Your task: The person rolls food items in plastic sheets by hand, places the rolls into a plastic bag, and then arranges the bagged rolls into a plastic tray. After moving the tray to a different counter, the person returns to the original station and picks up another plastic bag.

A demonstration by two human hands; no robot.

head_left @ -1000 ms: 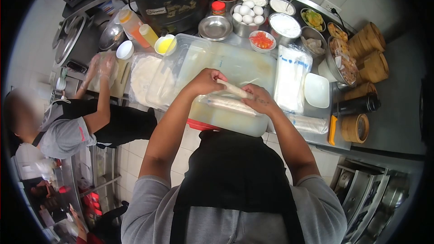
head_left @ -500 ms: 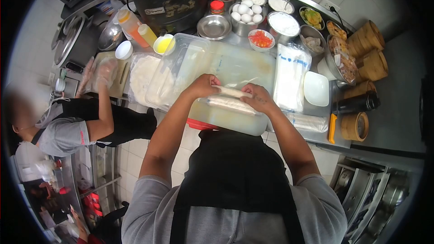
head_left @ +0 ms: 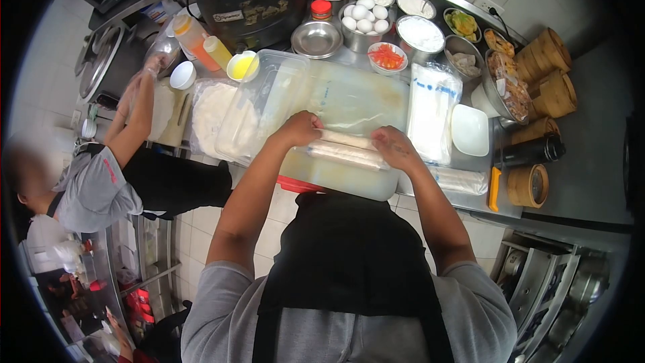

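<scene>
My left hand (head_left: 300,128) pinches the left end of a pale dough-like roll (head_left: 347,139), and my right hand (head_left: 395,147) is closed around its right end. Clear plastic film appears to wrap the roll. Just below it, on the near side, a second pale wrapped roll (head_left: 345,156) lies parallel. Both are over a large translucent plastic lid or board (head_left: 366,87), on which a wrinkled strip of clear film (head_left: 356,121) spreads beyond my hands. At the left, a clear plastic container (head_left: 272,91) overlaps the board.
Bowls line the back, holding eggs (head_left: 363,19), white powder (head_left: 420,32) and red strips (head_left: 388,57). Plastic bags (head_left: 433,114), a white dish (head_left: 469,130) and an orange-handled tool (head_left: 495,188) lie right. Flattened dough (head_left: 218,117) and a co-worker (head_left: 101,185) are left.
The upper roll has settled slightly lower, alongside the second one, and my right hand has shifted a little right. The co-worker's hands have moved from the cutting board toward a metal bowl.
</scene>
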